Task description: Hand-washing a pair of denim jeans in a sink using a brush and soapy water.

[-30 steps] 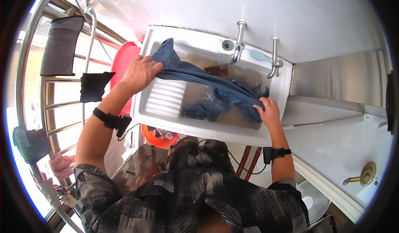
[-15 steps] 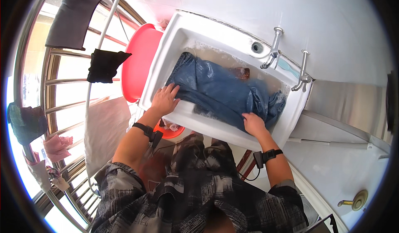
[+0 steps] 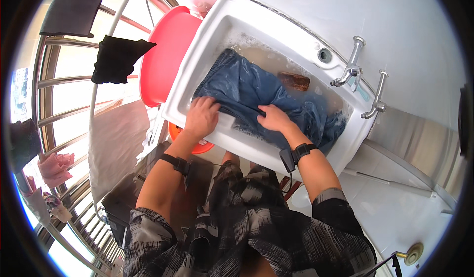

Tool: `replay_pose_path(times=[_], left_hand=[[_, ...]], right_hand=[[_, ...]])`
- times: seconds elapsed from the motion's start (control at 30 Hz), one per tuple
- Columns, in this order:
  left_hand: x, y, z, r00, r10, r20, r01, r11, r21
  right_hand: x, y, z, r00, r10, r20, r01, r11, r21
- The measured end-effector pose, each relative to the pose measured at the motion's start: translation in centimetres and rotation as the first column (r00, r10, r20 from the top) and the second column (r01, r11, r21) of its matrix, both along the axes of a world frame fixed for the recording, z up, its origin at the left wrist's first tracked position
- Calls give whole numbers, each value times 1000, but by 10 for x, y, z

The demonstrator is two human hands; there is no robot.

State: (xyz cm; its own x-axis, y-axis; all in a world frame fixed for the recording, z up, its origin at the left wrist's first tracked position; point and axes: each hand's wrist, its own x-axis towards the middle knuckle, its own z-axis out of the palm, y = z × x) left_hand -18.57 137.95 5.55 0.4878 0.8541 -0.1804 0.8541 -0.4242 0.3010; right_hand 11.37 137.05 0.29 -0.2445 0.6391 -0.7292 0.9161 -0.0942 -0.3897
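A wet blue denim garment (image 3: 247,87) lies bunched and spread in cloudy, sudsy water in a white sink (image 3: 190,74). Its ribbed band lies toward the sink's left side. My left hand (image 3: 202,117) has its fingers curled over the garment's near left edge, close to the sink's front rim. Around the middle of the near side, my right hand (image 3: 275,118) pinches a fold of the cloth between thumb and fingers. Beyond the garment, a brown block (image 3: 295,81) sits partly in the water; its kind is unclear.
Two metal taps (image 3: 349,69) (image 3: 377,101) stand on the wall side at the right. A red basin (image 3: 168,55) leans against the sink's left side, and an orange-red bucket (image 3: 200,147) stands below its front. Cloths, one black (image 3: 118,59), hang by the window bars.
My right hand has moved left along the garment, closer to my left hand, and the cloth there has bunched. More of the brown block shows. The whole view has shifted slightly.
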Motion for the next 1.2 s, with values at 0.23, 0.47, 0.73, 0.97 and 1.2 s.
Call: replay_pose_path(times=[0.23, 0.47, 0.73, 0.97, 1.2], left_hand=[[-1, -17, -11, 974, -81, 213, 99, 992, -72], [-15, -25, -5, 976, -138, 167, 144, 989, -28], [-10, -26, -9, 980, -86, 179, 86, 996, 5], [-9, -25, -14, 984, -75, 163, 86, 994, -60], [-16, -26, -8, 992, -91, 85, 100, 989, -106]], right_hand=[[-14, 76, -5, 997, 49, -60, -1, 782, 623], [6, 97, -41, 986, -152, -64, 159, 775, 612], [-73, 155, -43, 979, -73, -192, 181, 745, 641], [-48, 183, -52, 898, -321, -300, 435, 747, 503], [67, 92, -32, 977, -19, 215, -161, 599, 785]])
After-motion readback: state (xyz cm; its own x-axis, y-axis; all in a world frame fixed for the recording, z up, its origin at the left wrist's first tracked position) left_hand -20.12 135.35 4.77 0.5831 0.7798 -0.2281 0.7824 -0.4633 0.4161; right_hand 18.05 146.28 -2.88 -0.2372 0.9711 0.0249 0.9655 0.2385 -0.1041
